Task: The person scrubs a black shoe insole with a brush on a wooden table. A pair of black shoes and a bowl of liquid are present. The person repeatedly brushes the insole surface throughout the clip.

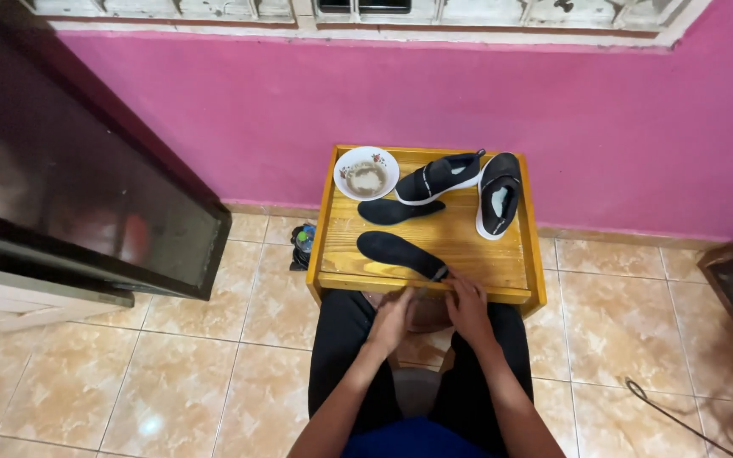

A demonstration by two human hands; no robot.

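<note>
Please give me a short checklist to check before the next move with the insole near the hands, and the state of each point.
1. Near insole lies flat on the table: ok.
2. Right hand reaches its near tip: ok.
3. Left hand has a grip on something: cannot tell.
4. Second insole lies apart from the first: ok.
5. Both shoes rest fully on the table: ok.
6. Bowl stands away from the hands: ok.

I have both forearms reaching forward over my lap, converging in front of me. My left hand (pixel 392 318) is loosely curled, fingers bent inward. My right hand (pixel 468 307) sits just beside it, fingers pinched together at the tips.
</note>
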